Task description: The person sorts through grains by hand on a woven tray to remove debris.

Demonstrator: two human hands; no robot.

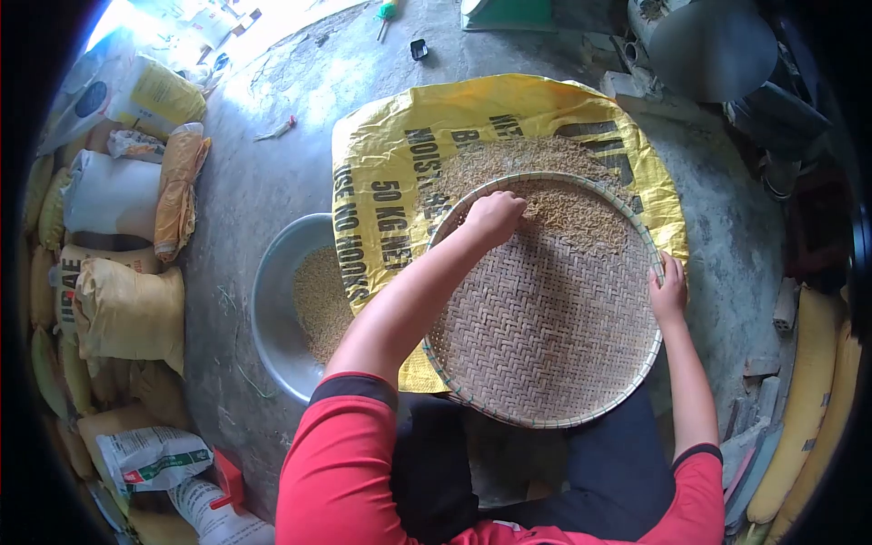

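Note:
A round woven bamboo winnowing tray (545, 336) rests over my lap and the near part of a yellow sack. Unhusked-looking grain (581, 222) lies heaped along its far side, while the near weave shows bare. My left hand (493, 218) is over the tray's far left part at the edge of the grain, fingers curled closed; what they hold, if anything, is hidden. At the right rim, my right hand (668, 283) grips the tray with its fingers around the edge. More grain (509, 159) is spread on the yellow sack (381, 136) beyond the tray.
Left of the sack stands a metal basin (272, 318) holding grain. Stacked full sacks (132, 309) line the left side. Long yellow rolls (804, 400) lie at the right. A small black object (419, 49) sits on the concrete floor (227, 182) ahead.

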